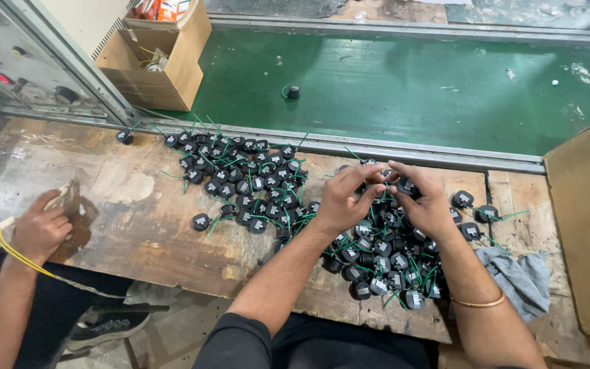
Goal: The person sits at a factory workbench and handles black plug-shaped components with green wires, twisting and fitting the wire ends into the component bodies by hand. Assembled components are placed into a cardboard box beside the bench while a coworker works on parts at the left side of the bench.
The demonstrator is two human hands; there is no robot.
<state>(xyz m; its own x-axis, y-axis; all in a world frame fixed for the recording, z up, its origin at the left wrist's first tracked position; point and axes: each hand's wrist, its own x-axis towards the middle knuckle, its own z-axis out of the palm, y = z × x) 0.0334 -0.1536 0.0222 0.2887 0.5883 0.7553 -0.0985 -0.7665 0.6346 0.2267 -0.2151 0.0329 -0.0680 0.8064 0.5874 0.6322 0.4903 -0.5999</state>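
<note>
Black coil component (404,186) pinched between both hands above near pile of like parts with green leads (384,263) on worn wooden bench (138,225). Left hand (343,198): fingers curled, tips closed on part. Right hand (426,201): fingers bent, thumb and forefinger gripping same part. Co-worker's hand (39,229) at far left. Open cardboard box (155,58) on green floor, upper left; brown carton wall (585,219) at right edge.

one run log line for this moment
left hand: pinching small black part | right hand: same part | pile of black parts: beneath | co-worker's hand: far left
</note>
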